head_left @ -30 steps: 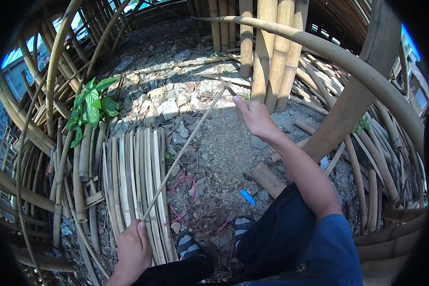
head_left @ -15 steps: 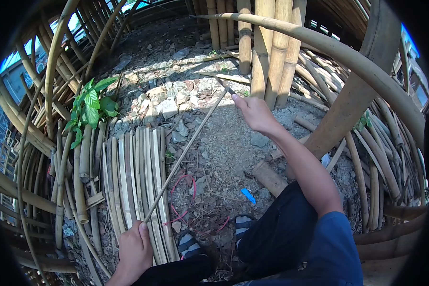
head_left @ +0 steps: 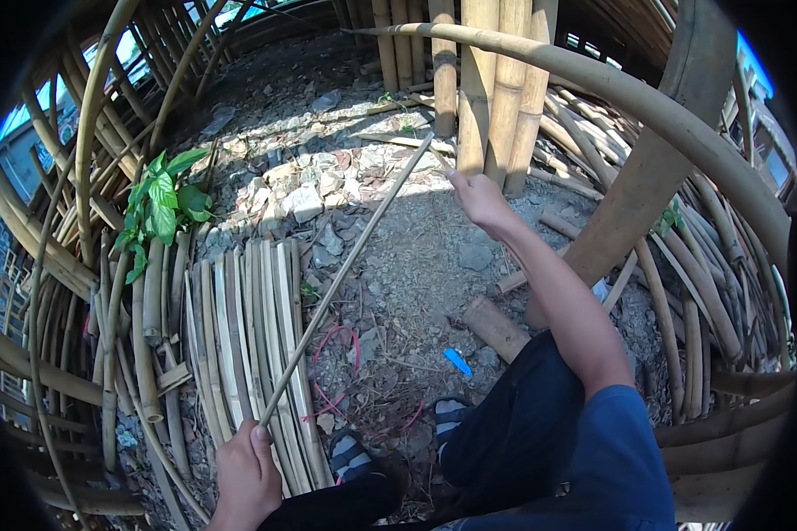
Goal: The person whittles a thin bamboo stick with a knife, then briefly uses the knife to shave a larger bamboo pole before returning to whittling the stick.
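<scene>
My left hand, low in the view, is closed round the near end of a long thin bamboo strip. The strip slants up and away to the right. Near its far end is my right hand, a fist with the thumb on top around a knife. The handle is hidden in the fingers; the narrow knife blade points up and left, close beside the strip's tip. Under the strip and by my left hand lies a row of split bamboo slats.
Thick bamboo posts stand ahead, and a bent pole crosses the upper right. More bamboo poles are piled at right. A leafy plant grows at left. Pink twine, a blue scrap and a bamboo offcut lie on stony ground.
The strip's far end has moved up and slightly right. My right hand has shifted a little to the right, and the blade now shows beside the tip. My left hand keeps its grip.
</scene>
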The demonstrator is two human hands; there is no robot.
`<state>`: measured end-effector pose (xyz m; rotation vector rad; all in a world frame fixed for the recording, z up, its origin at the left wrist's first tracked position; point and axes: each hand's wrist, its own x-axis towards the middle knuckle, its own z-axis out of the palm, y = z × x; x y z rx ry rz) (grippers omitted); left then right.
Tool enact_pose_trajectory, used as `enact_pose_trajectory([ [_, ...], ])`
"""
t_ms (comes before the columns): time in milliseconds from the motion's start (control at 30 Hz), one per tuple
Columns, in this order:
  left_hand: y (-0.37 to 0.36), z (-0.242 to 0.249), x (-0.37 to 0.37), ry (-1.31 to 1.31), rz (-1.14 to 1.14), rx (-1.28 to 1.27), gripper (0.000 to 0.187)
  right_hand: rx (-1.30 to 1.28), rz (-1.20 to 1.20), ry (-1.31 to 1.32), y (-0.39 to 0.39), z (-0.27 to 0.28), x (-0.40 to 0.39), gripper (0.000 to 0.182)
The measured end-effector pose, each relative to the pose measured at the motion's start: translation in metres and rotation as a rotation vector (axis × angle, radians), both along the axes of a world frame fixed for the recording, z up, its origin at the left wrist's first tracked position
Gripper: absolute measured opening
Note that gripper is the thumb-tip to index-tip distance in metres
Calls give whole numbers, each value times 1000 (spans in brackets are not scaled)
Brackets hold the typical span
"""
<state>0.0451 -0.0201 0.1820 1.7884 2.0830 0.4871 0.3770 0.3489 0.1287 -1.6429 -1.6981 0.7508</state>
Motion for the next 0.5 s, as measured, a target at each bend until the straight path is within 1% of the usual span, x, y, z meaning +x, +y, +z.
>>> enact_pose_trajectory([
  [33,0,4,0,-5,11,41,37,-39,-72,28,3,-6,5,74],
  [67,-1,6,1,-18,31,87,36,-34,-65,25,6,-10,9,74],
  [133,5,-1,-5,-39,45,77,36,72,-123,126,0,-8,2,70],
  [167,9,-4,-9,-49,48,58,37,70,-94,123,-8,-6,-3,70],
  [233,13,-7,-10,-23,100,16,37,160,-6,195,-54,26,-24,67],
  [300,20,-12,-9,23,68,44,36,149,228,130,-105,43,-57,65],
  [333,23,-13,-9,23,93,40,36,138,321,110,-134,41,-75,64],
  [367,26,-14,-8,39,82,38,35,95,461,49,-157,35,-88,61],
  [433,29,-14,-5,57,82,36,35,-55,668,-44,-201,37,-111,56],
  [500,33,-13,-1,62,56,54,34,-48,789,-74,-221,25,-128,51],
])
